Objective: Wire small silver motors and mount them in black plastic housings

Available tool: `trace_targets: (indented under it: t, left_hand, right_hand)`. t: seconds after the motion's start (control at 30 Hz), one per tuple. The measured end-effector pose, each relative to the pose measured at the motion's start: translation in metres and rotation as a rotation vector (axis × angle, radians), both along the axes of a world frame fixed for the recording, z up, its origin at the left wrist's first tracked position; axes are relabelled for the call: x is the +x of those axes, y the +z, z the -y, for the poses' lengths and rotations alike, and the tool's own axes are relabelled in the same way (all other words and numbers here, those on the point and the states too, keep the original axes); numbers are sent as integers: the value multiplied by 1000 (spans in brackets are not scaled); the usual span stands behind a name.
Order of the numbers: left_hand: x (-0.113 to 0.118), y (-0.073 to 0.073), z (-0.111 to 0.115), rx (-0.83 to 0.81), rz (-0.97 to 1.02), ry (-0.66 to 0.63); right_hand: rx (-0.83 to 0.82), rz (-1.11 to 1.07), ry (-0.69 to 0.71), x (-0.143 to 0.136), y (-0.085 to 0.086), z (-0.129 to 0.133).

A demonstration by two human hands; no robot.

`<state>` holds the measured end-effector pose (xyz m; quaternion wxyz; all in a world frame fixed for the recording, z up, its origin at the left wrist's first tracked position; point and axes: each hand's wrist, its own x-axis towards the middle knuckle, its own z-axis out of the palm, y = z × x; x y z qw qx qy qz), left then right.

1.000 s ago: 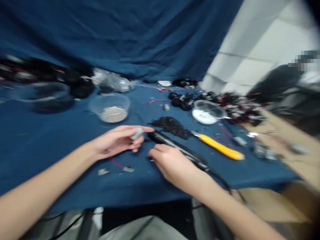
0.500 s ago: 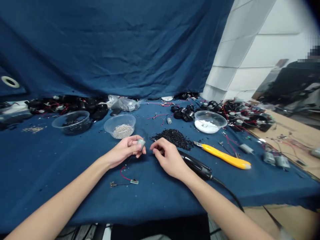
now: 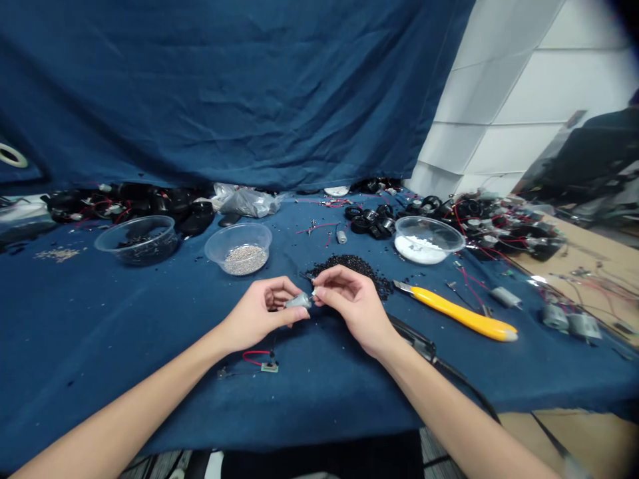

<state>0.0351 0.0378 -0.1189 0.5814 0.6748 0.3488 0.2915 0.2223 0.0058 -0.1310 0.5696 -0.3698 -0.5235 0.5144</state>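
Left hand (image 3: pixel 259 314) grip: grasping small grey motor (image 3: pixel 299 301) above desk (image 3: pixel 344 399), near 6 o'clock of view centre; casing too small to read. Right hand (image 3: pixel 357 303) grip: pinching tiny white piece (image 3: pixel 315 291) at motor's 3 o'clock end; whether touching, cannot tell. From motor: bead heap (image 3: pixel 357 264) at 2 o'clock, partly covered by right hand; black tool (image 3: pixel 417 340) towards 4, mostly hidden; dark tub (image 3: pixel 107 251) at 10, contents unclear.

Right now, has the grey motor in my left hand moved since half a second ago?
Yes. Judged against the middle clear bowl, the grey motor in your left hand has shifted right and nearer to you.
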Motion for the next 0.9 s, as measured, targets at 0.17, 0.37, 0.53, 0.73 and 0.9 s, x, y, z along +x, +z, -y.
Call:
trace_targets:
  t: [0.17,0.37,0.53,0.73,0.9]
  left_hand:
    - [0,0,1,5,2,4]
    - [-2,-2,2,31,-6,17]
    - [-1,-5,3,48,-30,28]
    - [-1,-5,6,75,-43,33]
    - [-2,-1,8,88,-50,44]
  right_hand:
    - [-23,-15,9,0,1,2]
    - [-7,41,0,1,1,5]
    - [17,107,-34,0,-1,7]
    - [51,163,-42,-1,-4,12]
    - [75,202,-38,0,-6,12]
